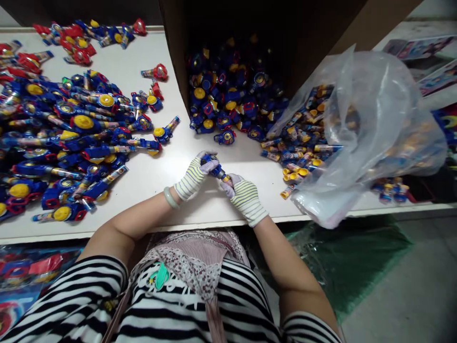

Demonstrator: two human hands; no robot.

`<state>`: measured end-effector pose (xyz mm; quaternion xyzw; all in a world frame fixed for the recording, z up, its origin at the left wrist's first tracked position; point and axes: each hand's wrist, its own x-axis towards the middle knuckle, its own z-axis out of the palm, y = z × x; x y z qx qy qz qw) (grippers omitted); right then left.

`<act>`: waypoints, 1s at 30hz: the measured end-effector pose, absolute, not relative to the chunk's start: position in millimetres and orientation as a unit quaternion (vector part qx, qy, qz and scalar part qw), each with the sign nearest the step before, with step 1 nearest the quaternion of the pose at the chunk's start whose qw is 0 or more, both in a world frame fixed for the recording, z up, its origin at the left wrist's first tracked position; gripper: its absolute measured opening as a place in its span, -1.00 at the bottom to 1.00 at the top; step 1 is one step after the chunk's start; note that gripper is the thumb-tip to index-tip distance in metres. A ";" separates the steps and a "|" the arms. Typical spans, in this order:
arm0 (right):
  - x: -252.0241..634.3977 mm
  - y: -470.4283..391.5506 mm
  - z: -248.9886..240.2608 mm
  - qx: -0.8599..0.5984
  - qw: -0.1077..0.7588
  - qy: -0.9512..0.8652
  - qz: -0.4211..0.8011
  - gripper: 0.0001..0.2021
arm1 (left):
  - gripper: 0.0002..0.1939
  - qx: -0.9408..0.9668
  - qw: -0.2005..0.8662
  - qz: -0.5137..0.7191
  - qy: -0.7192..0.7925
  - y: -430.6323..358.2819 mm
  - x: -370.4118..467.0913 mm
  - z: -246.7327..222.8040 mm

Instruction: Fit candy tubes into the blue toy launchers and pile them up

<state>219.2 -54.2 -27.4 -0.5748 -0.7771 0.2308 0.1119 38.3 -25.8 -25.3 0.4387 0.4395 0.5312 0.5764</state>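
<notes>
The gloved left hand grips a blue toy by its body, above the near middle of the white table. The gloved right hand pinches the toy's tube end. A large toy pile spreads left; a dark box stands far, blue toys at its opening; small tubes lie right, beside a clear bag.

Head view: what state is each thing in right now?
Blue toy, held at both ends.
Left hand, gloved, closed on its blue end.
Right hand, gloved, closed on its tube end.
Cardboard box, open, blue toys piled inside.
Plastic bag, crumpled.
Tubes, loose, heaped by the bag.
Left-side toys, loosely heaped.
</notes>
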 end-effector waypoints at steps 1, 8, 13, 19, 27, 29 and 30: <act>219.2 -55.8 -23.9 -0.576 0.077 -0.785 0.214 -0.55 | -0.59 0.447 0.568 0.532 0.442 -28.8 38.9 -23.2; 211.7 -73.6 -14.0 -0.589 0.051 -0.772 0.234 -0.57 | -0.60 0.542 0.482 0.526 0.443 -36.5 39.5 -2.7; 211.1 -86.2 -14.8 -0.603 0.049 -0.764 0.224 -0.56 | -0.57 0.535 0.523 0.494 0.444 -42.0 39.3 -10.4; 212.2 -83.5 -4.6 -0.608 0.016 -0.771 0.187 -0.50 | -0.59 0.460 0.568 0.518 0.445 -43.3 43.5 -14.6; 206.6 -78.4 -15.4 -0.591 0.043 -0.762 0.259 -0.57 | -0.62 0.543 0.504 0.473 0.477 -47.0 39.2 -4.0; 202.4 -82.0 -28.5 -0.573 0.135 -0.719 0.370 -0.54 | -0.62 0.521 0.515 0.487 0.476 -49.0 36.6 -7.5; 199.9 -84.2 -35.3 -0.550 0.179 -0.681 0.449 -0.49 | -0.61 0.510 0.521 0.497 0.470 -49.5 34.5 -9.4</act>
